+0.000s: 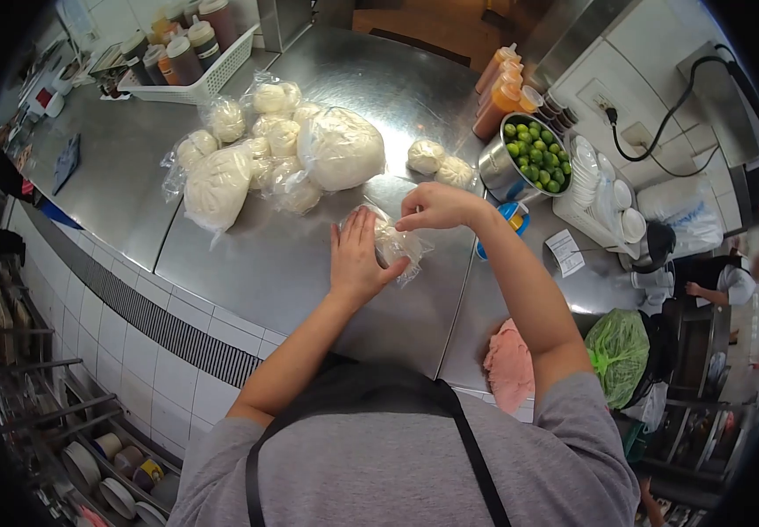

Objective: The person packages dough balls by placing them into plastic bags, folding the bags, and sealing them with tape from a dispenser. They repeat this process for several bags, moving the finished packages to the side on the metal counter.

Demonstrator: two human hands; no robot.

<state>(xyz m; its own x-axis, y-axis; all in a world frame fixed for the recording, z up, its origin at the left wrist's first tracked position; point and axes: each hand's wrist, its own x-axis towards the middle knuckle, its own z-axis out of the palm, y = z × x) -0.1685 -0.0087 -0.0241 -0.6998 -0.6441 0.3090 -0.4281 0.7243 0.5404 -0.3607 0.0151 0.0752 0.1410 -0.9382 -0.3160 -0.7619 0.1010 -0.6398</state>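
Note:
A clear plastic bag [390, 241] with a white, dough-like lump inside lies on the steel counter before me. My left hand [358, 260] rests on this bag, fingers stretched out across its left side and thumb apart at the near edge. Over its upper right side is my right hand [442, 207], with fingers curled in and thumb close to the plastic; what they pinch, if anything, is hidden. Beyond my hands sit a large bagged white lump [342, 147], another big bag [219, 188] and several smaller bagged balls [276, 136]. Two more bagged balls [441, 162] lie to the right.
A metal pot of green limes [533, 156] stands right, beside orange sauce bottles [498, 92] and a white basket of lids and cups [594, 211]. A paper slip [564, 253] and pink cloth [511, 364] lie nearer. A bottle basket [199, 83] is back left. Another person [720, 285] is far right.

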